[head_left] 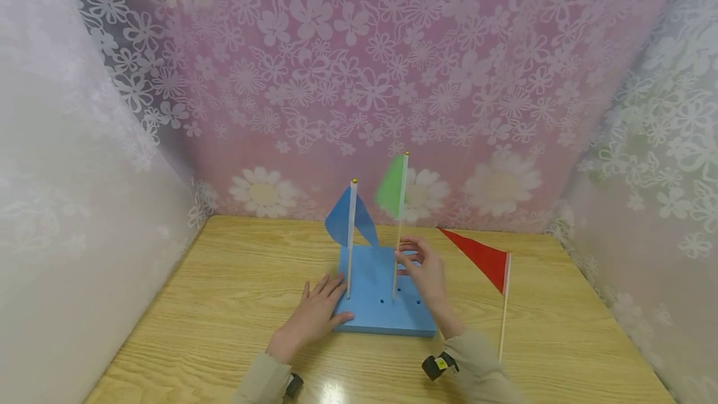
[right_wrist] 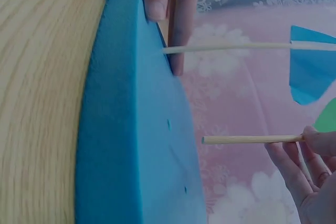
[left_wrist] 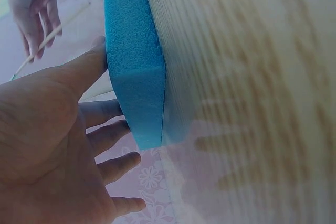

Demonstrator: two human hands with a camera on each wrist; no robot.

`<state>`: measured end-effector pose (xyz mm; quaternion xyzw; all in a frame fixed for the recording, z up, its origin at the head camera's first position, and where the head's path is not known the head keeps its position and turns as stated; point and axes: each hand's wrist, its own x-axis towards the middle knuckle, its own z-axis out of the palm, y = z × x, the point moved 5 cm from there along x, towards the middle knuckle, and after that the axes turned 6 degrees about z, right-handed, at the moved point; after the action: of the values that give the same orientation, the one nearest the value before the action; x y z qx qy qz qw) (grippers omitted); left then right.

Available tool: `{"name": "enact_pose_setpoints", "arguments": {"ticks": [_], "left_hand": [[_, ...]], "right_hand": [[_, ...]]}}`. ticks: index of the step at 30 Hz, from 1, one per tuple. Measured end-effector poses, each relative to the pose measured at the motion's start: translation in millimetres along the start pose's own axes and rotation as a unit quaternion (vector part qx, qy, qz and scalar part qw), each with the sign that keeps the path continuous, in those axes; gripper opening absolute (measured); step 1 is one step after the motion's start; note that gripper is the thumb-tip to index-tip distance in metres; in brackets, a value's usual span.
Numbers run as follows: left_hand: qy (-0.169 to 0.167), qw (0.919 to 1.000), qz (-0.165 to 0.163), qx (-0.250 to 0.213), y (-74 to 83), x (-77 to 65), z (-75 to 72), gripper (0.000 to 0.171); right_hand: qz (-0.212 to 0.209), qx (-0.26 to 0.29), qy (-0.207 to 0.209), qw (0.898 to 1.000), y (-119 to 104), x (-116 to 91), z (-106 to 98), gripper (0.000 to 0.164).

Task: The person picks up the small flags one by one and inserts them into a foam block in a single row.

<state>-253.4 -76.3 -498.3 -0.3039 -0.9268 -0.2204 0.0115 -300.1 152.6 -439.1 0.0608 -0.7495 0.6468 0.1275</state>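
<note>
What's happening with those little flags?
A person's right hand holds the green flag by its stick, the lower end above the blue block and not in any of its holes. The left hand touches the block's left edge. The blue flag stands in the block, and the red flag lies on the table.

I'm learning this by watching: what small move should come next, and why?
Probably lower the green flag into an open hole: the right hand pinches its stick, whose bottom end hangs clear of the blue block, while the left hand touches that block.
</note>
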Motion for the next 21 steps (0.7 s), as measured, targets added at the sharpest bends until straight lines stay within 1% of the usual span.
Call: {"name": "enact_pose_setpoints", "arguments": {"ticks": [3,8,14,21], "left_hand": [[0.001,1.0,0.0,0.002,0.4,0.2,0.1,0.068],[0.0,1.0,-0.001,0.009,0.9,0.8,0.5,0.068],[0.002,0.9999,-0.003,0.011,0.7,1.5,1.0,0.068],[0.004,0.9999,-0.007,0.012,1.0,0.4,-0.5,0.069]], "right_hand": [[-0.022,0.013,-0.006,1.0,0,-1,10,0.026],[-0.036,0.018,-0.017,0.999,2,-5,21,0.025],[-0.04,0.005,-0.015,0.999,9,-9,26,0.026],[-0.057,0.005,-0.018,0.998,12,-13,27,0.026]]}}
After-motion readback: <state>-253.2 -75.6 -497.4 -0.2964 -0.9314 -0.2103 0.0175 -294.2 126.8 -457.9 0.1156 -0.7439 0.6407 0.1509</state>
